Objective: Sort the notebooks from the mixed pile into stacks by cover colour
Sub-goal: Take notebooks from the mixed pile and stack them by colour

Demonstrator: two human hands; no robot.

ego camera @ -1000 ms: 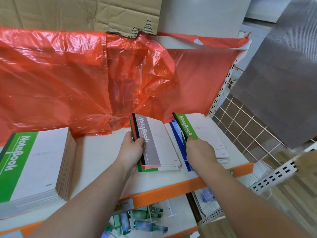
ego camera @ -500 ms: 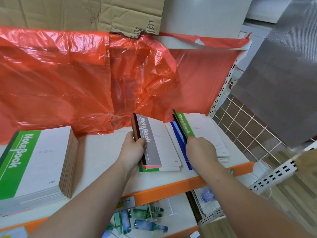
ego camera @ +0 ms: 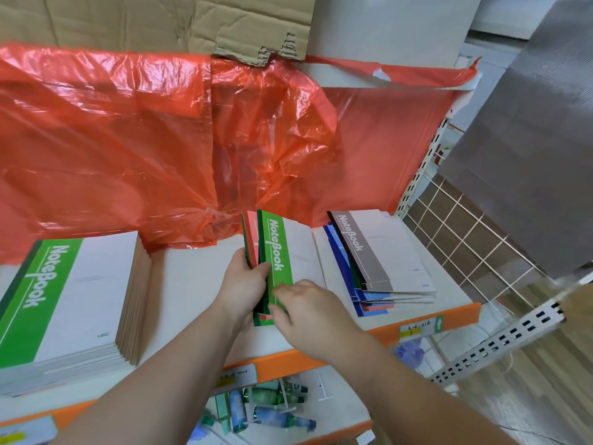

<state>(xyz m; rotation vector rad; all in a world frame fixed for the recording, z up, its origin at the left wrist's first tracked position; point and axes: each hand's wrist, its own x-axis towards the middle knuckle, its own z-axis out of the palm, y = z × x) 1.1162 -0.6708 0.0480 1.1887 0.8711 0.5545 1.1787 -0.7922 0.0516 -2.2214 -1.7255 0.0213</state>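
Two hands met over the middle of the white, orange-edged shelf (ego camera: 192, 284), left hand (ego camera: 244, 284) gripped a small stack of green and red notebooks (ego camera: 252, 239), right hand (ego camera: 308, 308) pinched the green-striped white notebook (ego camera: 276, 252) topping it, grey-topped mixed pile of notebooks (ego camera: 382, 252) at the right end, tall green-striped stack (ego camera: 64, 300) at the left end.

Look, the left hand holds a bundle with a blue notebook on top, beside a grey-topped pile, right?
No. The head view shows the left hand gripping a bundle with a green notebook on top, not blue; the grey-topped pile sits beside it.
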